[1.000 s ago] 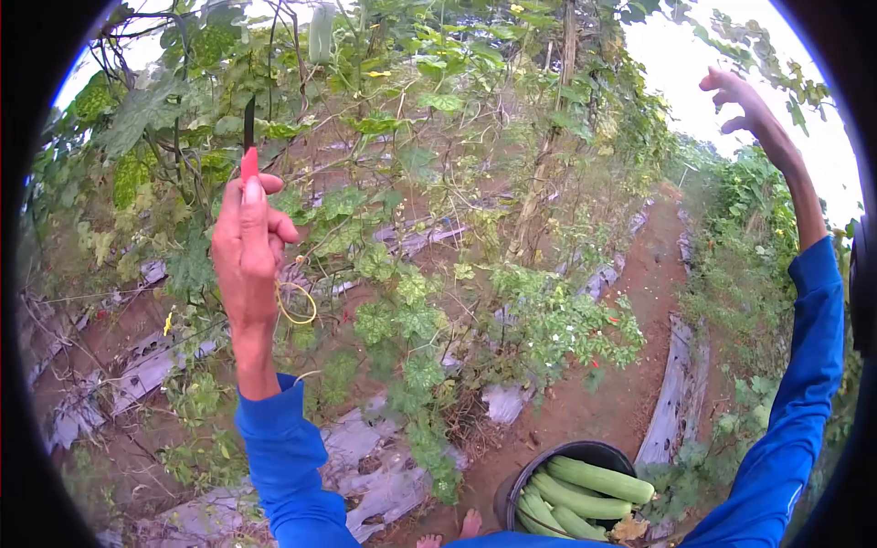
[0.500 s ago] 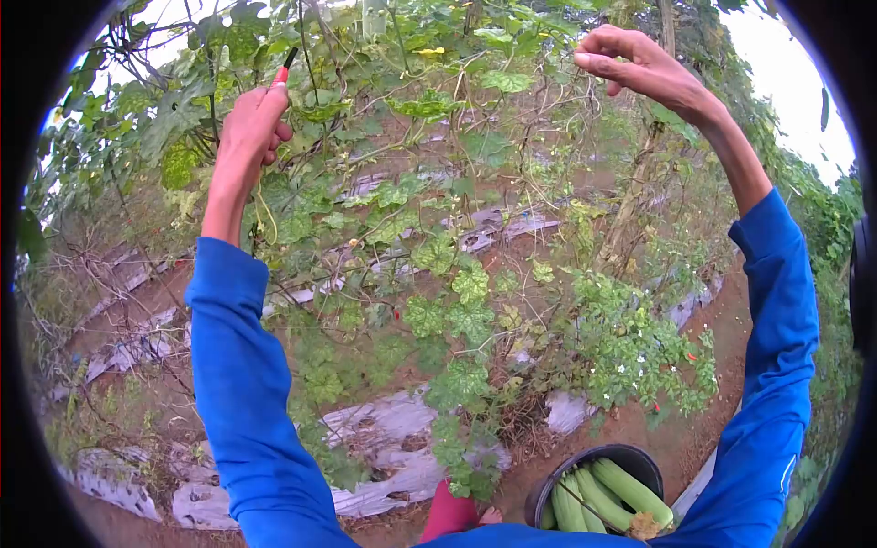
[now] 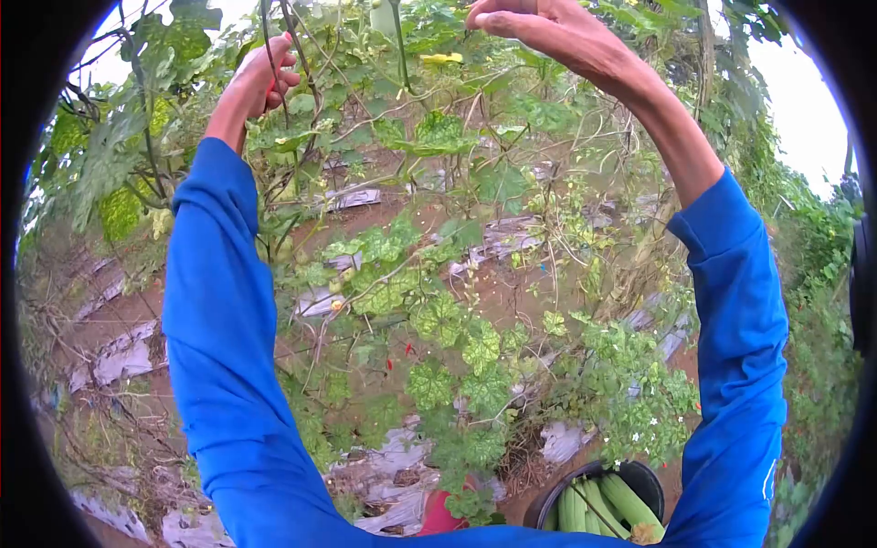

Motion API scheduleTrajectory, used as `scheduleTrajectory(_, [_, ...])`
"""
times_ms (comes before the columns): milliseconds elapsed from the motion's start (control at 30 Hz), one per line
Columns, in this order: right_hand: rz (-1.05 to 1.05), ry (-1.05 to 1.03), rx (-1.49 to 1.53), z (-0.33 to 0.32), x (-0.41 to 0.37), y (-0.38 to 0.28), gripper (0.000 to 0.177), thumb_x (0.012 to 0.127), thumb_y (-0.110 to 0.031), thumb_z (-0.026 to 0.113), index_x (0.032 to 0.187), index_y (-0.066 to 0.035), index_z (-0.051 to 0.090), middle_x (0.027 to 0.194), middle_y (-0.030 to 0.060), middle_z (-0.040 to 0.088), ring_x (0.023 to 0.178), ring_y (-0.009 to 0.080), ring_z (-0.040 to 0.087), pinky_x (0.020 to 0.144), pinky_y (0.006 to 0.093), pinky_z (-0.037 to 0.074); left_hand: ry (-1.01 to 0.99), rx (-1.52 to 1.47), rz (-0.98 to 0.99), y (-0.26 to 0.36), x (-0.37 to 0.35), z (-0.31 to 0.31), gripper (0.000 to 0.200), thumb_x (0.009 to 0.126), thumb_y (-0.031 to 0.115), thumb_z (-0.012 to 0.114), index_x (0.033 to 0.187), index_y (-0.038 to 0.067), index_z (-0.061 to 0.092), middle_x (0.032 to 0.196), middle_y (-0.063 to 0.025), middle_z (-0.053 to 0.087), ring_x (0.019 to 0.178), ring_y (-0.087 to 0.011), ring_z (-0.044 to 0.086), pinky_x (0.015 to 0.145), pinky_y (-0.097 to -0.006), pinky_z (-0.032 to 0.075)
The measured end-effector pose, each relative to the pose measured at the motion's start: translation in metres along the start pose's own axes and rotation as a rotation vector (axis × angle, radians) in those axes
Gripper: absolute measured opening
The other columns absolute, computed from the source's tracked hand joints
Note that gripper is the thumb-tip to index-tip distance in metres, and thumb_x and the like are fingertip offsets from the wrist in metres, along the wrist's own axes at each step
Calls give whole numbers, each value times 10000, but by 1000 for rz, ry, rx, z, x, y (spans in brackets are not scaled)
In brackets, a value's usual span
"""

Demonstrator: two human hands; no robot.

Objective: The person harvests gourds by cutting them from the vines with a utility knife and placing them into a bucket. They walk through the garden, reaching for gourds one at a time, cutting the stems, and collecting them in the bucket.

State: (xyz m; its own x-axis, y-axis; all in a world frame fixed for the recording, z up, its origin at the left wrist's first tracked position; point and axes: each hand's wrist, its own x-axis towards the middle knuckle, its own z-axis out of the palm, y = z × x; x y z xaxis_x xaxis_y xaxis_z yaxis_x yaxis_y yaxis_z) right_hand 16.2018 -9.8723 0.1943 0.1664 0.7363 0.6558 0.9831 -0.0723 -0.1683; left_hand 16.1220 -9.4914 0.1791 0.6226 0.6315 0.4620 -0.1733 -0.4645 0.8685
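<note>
High on the left, my left hand (image 3: 258, 80) is closed around a slim red-handled tool (image 3: 271, 89); its red also shows by the thumb tip, and its far end is hard to make out against the dark vine stems (image 3: 297, 55). My right hand (image 3: 571, 41) reaches in at the top edge with thumb and fingers pinched together. A tiny dark bit shows at the fingertips, too small to name. Between my hands hang a pale green shape (image 3: 384, 18), partly cut off by the frame, a green stem (image 3: 396, 41) and a yellow flower (image 3: 442, 58).
Leafy vines (image 3: 438, 137) and tangled stems fill the space ahead. Below right stands a black bucket (image 3: 650, 479) holding several long green gourds (image 3: 574, 511). A bush with white flowers (image 3: 639, 384) grows above it. Torn plastic mulch (image 3: 393, 466) covers parts of the soil.
Both hands have risen in the view, and my right hand has moved left toward the middle. My left hand still grips the red-handled tool, which has turned. The view has shifted slightly.
</note>
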Motion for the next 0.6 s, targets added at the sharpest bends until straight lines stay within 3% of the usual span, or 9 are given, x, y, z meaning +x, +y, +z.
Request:
scheduleTrajectory(33, [-13,-32,-19,6,16,15,491,937,-389,568,1160,43,638,1051,155,674,1024,233,621,877,362,498,19,-33,93,-4,17,6,507,929,448,468,1168,2,497,858,-193,662,454,-75,437,394,-234,328])
scheduleTrajectory(133, [-16,-119,-33,13,55,25,519,949,-411,537,1206,29,631,1118,193,673,1080,286,620,917,387,494,-2,-107,106,-3,69,29,502,935,459,450,1157,12,500,820,-180,667,440,-81,441,387,-233,333])
scheduleTrajectory(200, [7,-142,601,22,99,65,452,941,-435,604,1116,-19,624,1139,152,645,1041,213,648,919,302,541,-14,-143,97,-9,103,45,507,941,476,442,1197,41,482,837,-189,673,437,-90,434,378,-235,335])
scheduleTrajectory(233, [92,-107,560,26,110,66,474,944,-403,598,1159,19,611,1206,222,634,1122,261,640,967,321,532,-46,-176,114,-6,97,51,467,948,473,434,1199,80,464,854,-206,676,454,-104,456,378,-245,342])
scheduleTrajectory(333, [206,51,443,46,117,73,563,955,-446,568,1338,-33,545,1264,177,620,1106,297,644,1021,349,494,-71,-290,144,-11,118,73,467,963,486,431,1097,39,445,903,-228,662,511,-118,491,388,-267,368])
scheduleTrajectory(400, [133,64,619,57,148,118,550,907,-339,635,1266,61,518,1279,232,550,1123,305,612,936,412,549,-110,-162,268,-23,151,85,521,961,504,439,1113,6,464,945,-220,631,514,-121,481,415,-261,384])
scheduleTrajectory(467, [-84,101,528,63,173,152,531,916,-346,642,1300,0,518,1324,164,545,1127,287,611,926,428,552,-91,-409,216,-6,129,100,538,953,499,454,1141,-4,490,962,-193,603,511,-133,492,432,-271,397])
scheduleTrajectory(500, [-29,59,499,58,177,152,434,957,-307,590,1309,-61,529,1333,92,565,1102,262,625,924,425,553,-119,-422,218,0,122,103,517,947,460,469,1161,-10,507,959,-167,587,511,-146,510,429,-282,398])
scheduleTrajectory(600, [128,108,654,71,189,162,354,985,-294,547,1240,-49,563,1256,73,613,1020,207,653,849,366,577,-121,-487,288,8,93,119,438,935,381,472,1155,5,521,962,-160,608,486,-160,523,392,-285,382])
